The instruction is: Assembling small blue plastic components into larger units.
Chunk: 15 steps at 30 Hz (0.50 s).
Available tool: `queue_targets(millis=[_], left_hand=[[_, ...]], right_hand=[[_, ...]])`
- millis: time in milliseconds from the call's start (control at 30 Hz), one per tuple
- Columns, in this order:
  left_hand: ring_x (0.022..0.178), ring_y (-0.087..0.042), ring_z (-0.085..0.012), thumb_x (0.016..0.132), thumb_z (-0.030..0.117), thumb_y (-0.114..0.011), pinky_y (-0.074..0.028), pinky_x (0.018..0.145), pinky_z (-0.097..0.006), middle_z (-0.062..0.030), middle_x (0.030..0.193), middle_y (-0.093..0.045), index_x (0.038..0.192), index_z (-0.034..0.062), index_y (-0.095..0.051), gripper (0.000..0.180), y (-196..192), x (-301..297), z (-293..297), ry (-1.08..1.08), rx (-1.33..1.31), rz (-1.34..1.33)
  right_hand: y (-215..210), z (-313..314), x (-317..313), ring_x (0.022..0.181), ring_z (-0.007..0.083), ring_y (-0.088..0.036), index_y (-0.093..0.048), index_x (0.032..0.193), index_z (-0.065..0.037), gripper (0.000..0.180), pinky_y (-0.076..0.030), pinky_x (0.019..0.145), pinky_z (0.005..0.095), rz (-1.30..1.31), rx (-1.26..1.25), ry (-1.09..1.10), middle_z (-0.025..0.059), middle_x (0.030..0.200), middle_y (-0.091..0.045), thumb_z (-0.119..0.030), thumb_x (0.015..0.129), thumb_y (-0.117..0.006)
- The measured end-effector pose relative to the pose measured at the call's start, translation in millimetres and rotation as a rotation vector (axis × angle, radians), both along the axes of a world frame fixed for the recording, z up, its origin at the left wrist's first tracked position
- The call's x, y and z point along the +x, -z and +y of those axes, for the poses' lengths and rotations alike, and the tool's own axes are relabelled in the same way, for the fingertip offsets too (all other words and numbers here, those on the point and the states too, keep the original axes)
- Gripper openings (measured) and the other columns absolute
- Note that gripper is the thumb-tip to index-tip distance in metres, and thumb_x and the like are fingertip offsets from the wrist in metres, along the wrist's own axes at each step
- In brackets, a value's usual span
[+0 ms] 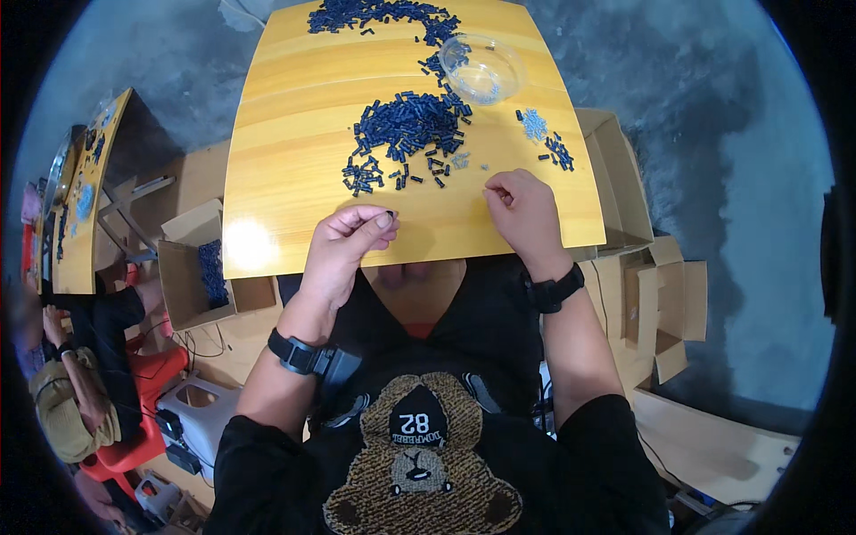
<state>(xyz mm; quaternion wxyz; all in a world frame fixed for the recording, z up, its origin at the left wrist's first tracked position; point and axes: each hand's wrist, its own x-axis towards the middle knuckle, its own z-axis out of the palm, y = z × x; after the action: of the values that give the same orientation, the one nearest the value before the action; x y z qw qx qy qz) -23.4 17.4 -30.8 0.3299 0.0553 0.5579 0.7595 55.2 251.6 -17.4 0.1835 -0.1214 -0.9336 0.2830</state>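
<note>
The table (294,143) was honey-yellow with a pale wood grain. Beyond the left hand (343,245), the heap of small parts (410,125) was dark navy blue, and a paler blue-grey cluster (533,122) lay beyond the right hand (526,209). The bowl (482,68) was clear. Both wristbands (555,291) were black. The boxes (624,178) were plain tan cardboard, the floor (713,134) mottled grey.

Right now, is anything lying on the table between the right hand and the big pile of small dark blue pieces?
Nothing bulky. Between the right hand and the pile of dark blue pieces the yellow table holds only a few stray dark pieces and some small pale bits. The clear plastic bowl sits farther back, off that line.
</note>
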Motion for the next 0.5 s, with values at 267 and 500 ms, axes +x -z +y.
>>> queue_targets(millis=[267, 500], left_hand=[[0.079, -0.060, -0.0146, 0.088, 0.007, -0.056, -0.049, 0.073, -0.027, -0.0084, 0.090, -0.064, 0.096, 0.0012, -0.060, 0.011, 23.9, -15.0, -10.5, -0.001, 0.117, 0.001], [0.084, -0.060, -0.0166, 0.087, 0.004, -0.057, -0.049, 0.074, -0.028, -0.0098, 0.093, -0.063, 0.099, -0.0005, -0.059, 0.013, 24.7, -18.8, -14.0, 0.063, 0.202, -0.033]], right_hand=[[7.0, -1.1, -37.5, 0.075, 0.0305, -0.057, -0.061, 0.078, -0.003, 0.008, -0.047, 0.067, 0.0386, 0.021, 0.138, -0.070, 0.0123, 0.075, -0.059, -0.010, 0.078, -0.056], [9.2, -4.6, -47.1, 0.076, 0.0310, -0.058, -0.062, 0.079, -0.004, 0.009, -0.047, 0.067, 0.0386, -0.002, 0.141, -0.106, 0.0130, 0.076, -0.060, -0.010, 0.079, -0.056]])
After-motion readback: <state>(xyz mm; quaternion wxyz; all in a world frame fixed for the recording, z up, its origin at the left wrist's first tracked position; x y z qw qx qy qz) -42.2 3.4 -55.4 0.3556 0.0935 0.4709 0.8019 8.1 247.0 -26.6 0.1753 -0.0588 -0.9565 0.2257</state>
